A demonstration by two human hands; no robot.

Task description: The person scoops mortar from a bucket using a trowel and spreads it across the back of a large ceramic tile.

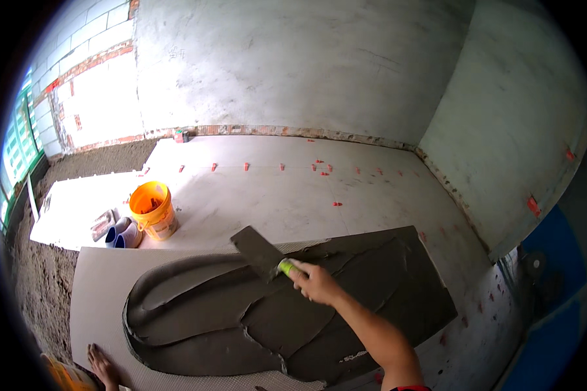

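A large tile [98,280] lies with its textured back up in front of me. Dark grey mortar [205,313] covers most of it in uneven, ridged swaths, reaching the right end and leaving the left part bare. My right hand [317,285] is closed around the green handle of a flat rectangular trowel [257,249]. The trowel's blade is over the far side of the mortar, pointing up and left; whether it touches the mortar I cannot tell. At the lower left, my left hand [103,366] rests on the bare tile back near its edge, fingers extended, holding nothing.
Beyond the tile stands an orange bucket [152,212] with red pieces inside, beside blue-and-white shoe-like items [125,234]. Another yellow bucket [68,375] sits at lower left. Red clips [246,167] line the laid floor tiles [254,195]. Rough grey bedding [49,293] runs along the left.
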